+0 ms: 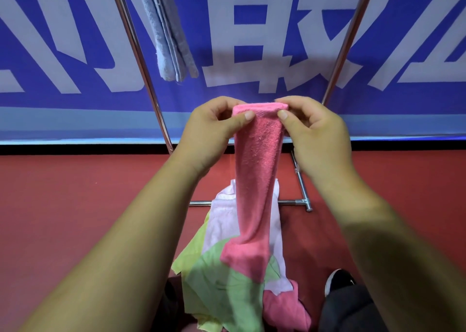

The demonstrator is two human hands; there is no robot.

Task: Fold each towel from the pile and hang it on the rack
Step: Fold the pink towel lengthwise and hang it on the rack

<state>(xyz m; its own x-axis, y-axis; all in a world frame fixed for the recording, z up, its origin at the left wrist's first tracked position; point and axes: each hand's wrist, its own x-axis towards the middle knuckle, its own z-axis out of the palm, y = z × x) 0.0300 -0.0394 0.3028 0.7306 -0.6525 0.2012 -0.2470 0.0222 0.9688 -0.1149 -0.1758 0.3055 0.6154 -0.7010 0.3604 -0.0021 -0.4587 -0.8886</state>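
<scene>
A pink towel [256, 170] hangs folded into a narrow strip in front of me. My left hand [214, 132] pinches its top left corner and my right hand [315, 135] pinches its top right corner, both at the same height. Its lower end drapes onto the pile of towels [227, 276] on the floor: light green, pale pink and another pink one. A metal rack [148, 79] stands behind, with slanted legs on both sides and a low crossbar. A folded grey-blue towel [169, 34] hangs from the rack at upper left.
A blue banner with large white characters [264, 41] covers the wall behind the rack. The floor [75, 193] is red. My black shoe [339, 280] and dark trouser leg show at the lower right beside the pile.
</scene>
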